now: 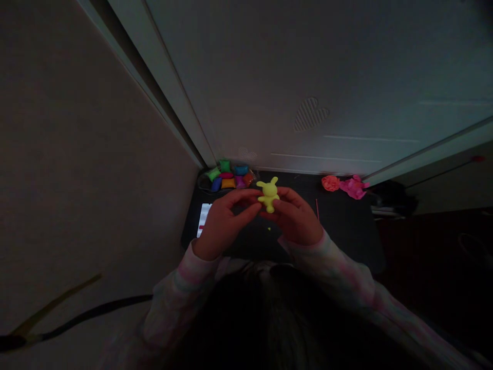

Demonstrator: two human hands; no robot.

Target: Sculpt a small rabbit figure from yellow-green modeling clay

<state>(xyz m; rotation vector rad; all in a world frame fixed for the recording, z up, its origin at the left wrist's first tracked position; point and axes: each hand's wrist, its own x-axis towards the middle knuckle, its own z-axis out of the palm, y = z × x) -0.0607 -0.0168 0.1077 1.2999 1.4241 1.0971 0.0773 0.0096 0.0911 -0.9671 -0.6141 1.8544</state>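
A small yellow bunny figure (269, 190) with two upright ears is held up in front of me, above the dark table (250, 241). My left hand (225, 221) pinches its left side between thumb and fingers. From the other side, my right hand (298, 218) grips the figure, with the thumb over its lower body. Both hands' far fingers are partly hidden behind the bunny. Below it, a tiny yellow bit (269, 228) lies on the table.
Several colourful soft packets (228, 183) lie at the back left. A lit phone (203, 218) rests by my left wrist. A thin pink stick (317, 208) lies right of my hand, near coral (330, 183) and pink (353, 187) crumpled pieces. A pale panel (285, 128) rises behind the table.
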